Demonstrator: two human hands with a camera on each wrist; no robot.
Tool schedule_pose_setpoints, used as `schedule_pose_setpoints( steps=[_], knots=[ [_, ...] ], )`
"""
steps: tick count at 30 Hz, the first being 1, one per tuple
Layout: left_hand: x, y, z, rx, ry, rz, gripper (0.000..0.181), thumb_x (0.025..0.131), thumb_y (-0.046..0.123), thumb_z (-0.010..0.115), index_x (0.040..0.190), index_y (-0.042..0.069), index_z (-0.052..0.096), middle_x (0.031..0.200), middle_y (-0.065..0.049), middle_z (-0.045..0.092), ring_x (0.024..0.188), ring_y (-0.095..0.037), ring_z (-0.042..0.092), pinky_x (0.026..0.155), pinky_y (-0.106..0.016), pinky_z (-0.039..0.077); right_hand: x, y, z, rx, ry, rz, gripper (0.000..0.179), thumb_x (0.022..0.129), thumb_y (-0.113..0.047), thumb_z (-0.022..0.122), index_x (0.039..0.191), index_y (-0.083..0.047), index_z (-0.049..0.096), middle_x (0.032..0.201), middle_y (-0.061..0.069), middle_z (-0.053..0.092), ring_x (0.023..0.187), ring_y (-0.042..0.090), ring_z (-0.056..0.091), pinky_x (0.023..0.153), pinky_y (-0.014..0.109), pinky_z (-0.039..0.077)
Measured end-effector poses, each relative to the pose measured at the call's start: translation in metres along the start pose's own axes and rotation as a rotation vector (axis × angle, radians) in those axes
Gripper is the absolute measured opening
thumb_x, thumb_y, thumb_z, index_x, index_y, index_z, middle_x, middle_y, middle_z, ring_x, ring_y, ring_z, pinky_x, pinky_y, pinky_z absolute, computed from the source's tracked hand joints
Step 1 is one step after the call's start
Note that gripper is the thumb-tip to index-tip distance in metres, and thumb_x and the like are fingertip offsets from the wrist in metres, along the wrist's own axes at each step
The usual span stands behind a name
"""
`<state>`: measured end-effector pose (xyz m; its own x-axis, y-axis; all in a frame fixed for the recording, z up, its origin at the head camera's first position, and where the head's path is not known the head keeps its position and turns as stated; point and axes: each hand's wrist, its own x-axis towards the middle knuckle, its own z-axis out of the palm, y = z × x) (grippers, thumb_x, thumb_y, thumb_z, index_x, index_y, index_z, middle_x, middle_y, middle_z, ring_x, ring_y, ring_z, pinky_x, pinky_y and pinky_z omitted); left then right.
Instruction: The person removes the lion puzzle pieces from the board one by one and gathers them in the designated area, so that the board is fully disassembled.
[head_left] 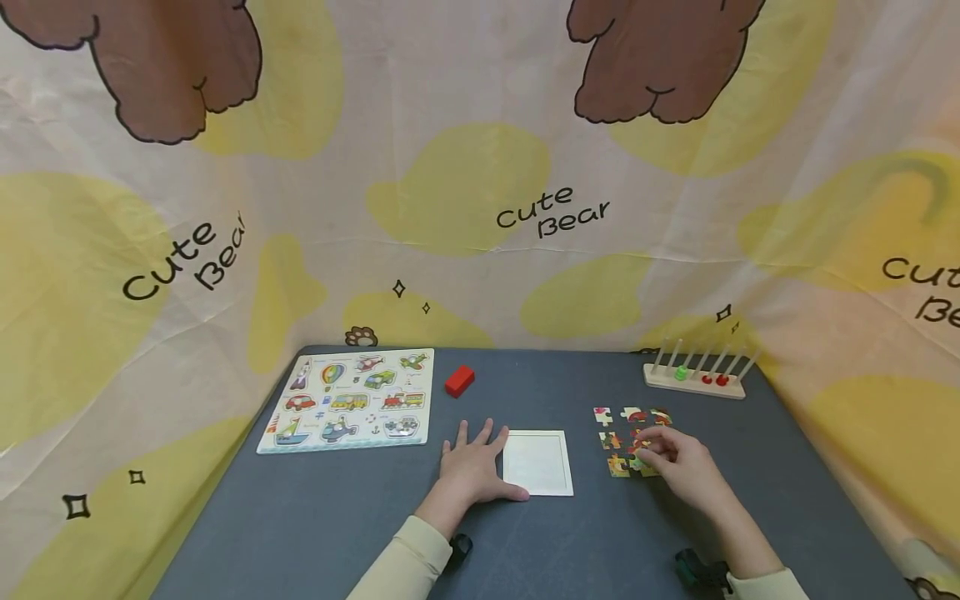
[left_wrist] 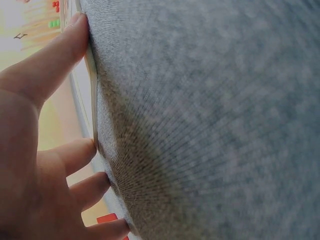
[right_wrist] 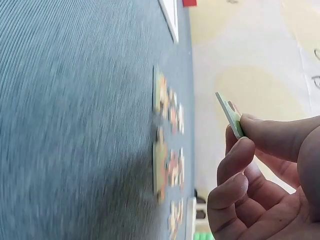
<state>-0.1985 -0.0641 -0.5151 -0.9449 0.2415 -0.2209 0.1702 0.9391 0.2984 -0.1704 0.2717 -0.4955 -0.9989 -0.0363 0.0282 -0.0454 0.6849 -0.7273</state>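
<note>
A square white puzzle frame (head_left: 537,463) lies flat on the dark table. My left hand (head_left: 472,473) is spread beside its left side, thumb at the near edge and index finger by the far left corner. In the left wrist view, the thumb (left_wrist: 77,37) touches the thin rim of the frame. My right hand (head_left: 688,468) is raised over a group of jigsaw pieces (head_left: 610,440) to the right of the frame. Between its thumb and index finger it pinches one jigsaw piece (right_wrist: 231,116), held tilted above the table; the other fingers are curled.
At the left lies a picture board (head_left: 352,400) with vehicle shapes. A red block (head_left: 460,382) sits between that board and the white frame, farther back. Toward the far right edge stands a wooden peg rack (head_left: 693,382) with green and red beads. A printed curtain hangs behind the table.
</note>
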Motion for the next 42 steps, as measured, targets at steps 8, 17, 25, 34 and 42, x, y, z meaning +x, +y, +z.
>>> schedule_pose_setpoints(
  steps=[8, 17, 25, 34, 42],
  knots=[
    [0.0, 0.0, -0.002, -0.002, 0.011, 0.006, 0.111, 0.065, 0.075, 0.079, 0.156, 0.025, 0.041, 0.165, -0.007, 0.033, 0.152, -0.05, 0.018, 0.114, -0.072, 0.023, -0.003, 0.023, -0.012, -0.011, 0.022, 0.043, 0.025, 0.095, -0.017, 0.071, 0.117, -0.005, 0.068, 0.083, 0.005, 0.069, 0.065, 0.016, 0.059, 0.056, 0.027, 0.046],
    [0.0, 0.0, -0.002, -0.002, 0.005, 0.002, 0.111, 0.065, 0.075, 0.079, 0.156, 0.026, 0.04, 0.165, -0.006, 0.032, 0.152, -0.049, 0.017, 0.114, -0.072, 0.023, -0.005, 0.044, -0.027, -0.039, 0.029, 0.076, 0.03, 0.096, -0.019, 0.071, 0.12, -0.002, 0.067, 0.087, 0.005, 0.073, 0.068, 0.015, 0.06, 0.058, 0.027, 0.047],
    [-0.001, 0.0, -0.002, 0.0, 0.002, 0.0, 0.111, 0.065, 0.075, 0.079, 0.157, 0.026, 0.04, 0.165, -0.006, 0.032, 0.152, -0.049, 0.017, 0.114, -0.071, 0.023, -0.001, 0.054, -0.038, -0.104, 0.004, 0.131, 0.026, 0.094, -0.023, 0.073, 0.108, -0.001, 0.07, 0.082, 0.002, 0.071, 0.071, 0.014, 0.058, 0.06, 0.028, 0.045],
    [-0.001, 0.001, -0.002, -0.009, -0.003, 0.003, 0.111, 0.065, 0.074, 0.079, 0.157, 0.027, 0.039, 0.166, -0.006, 0.031, 0.152, -0.049, 0.016, 0.114, -0.071, 0.023, 0.004, 0.059, -0.034, -0.184, 0.003, 0.152, 0.023, 0.093, -0.023, 0.075, 0.102, -0.002, 0.072, 0.08, 0.001, 0.069, 0.072, 0.016, 0.055, 0.066, 0.032, 0.042],
    [-0.001, 0.002, -0.001, -0.016, -0.006, -0.001, 0.11, 0.066, 0.074, 0.079, 0.157, 0.026, 0.04, 0.165, -0.006, 0.031, 0.152, -0.049, 0.016, 0.114, -0.071, 0.023, 0.002, 0.052, -0.034, -0.251, 0.031, 0.142, 0.025, 0.091, -0.023, 0.076, 0.101, -0.001, 0.07, 0.079, 0.002, 0.064, 0.072, 0.017, 0.054, 0.065, 0.033, 0.041]
  ],
)
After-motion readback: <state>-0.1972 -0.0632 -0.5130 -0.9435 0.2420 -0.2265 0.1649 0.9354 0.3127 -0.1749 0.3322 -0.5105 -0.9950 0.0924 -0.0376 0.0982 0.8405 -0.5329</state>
